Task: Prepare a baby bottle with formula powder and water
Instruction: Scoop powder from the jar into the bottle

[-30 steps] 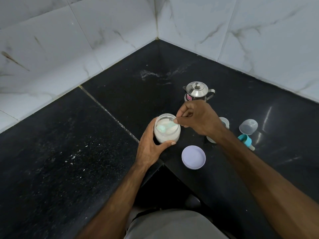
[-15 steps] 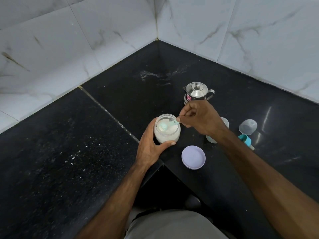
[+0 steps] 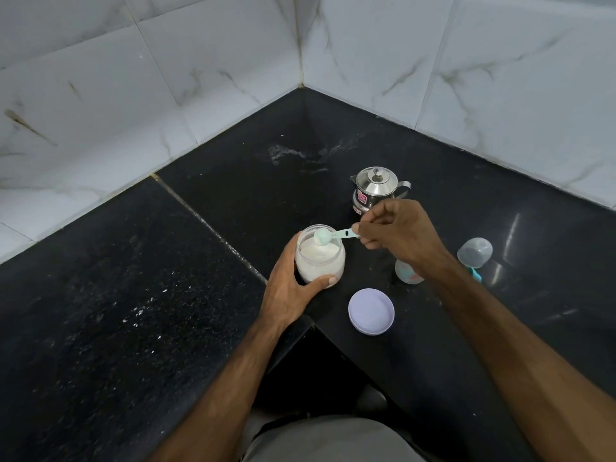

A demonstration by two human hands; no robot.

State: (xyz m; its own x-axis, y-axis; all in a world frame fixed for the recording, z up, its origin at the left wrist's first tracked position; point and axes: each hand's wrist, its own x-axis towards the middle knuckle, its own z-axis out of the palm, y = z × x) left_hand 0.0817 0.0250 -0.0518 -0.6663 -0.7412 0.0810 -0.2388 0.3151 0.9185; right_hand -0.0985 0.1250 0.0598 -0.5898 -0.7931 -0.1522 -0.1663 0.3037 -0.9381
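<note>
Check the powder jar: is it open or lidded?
Open. The jar has no lid; white powder shows through its mouth, the scoop is above it, and the lilac lid lies on the counter.

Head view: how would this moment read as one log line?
left hand grips jar | right hand pinches scoop, heaped, above jar | lid off

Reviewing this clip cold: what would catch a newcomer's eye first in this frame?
First, mid-counter, the right hand pinching a mint scoop heaped with white powder over the open jar, which the left hand grips. Next, the shiny steel pot just behind the right hand, against the black counter. Then the lilac lid lying near the counter's front edge, right of the jar.
</note>
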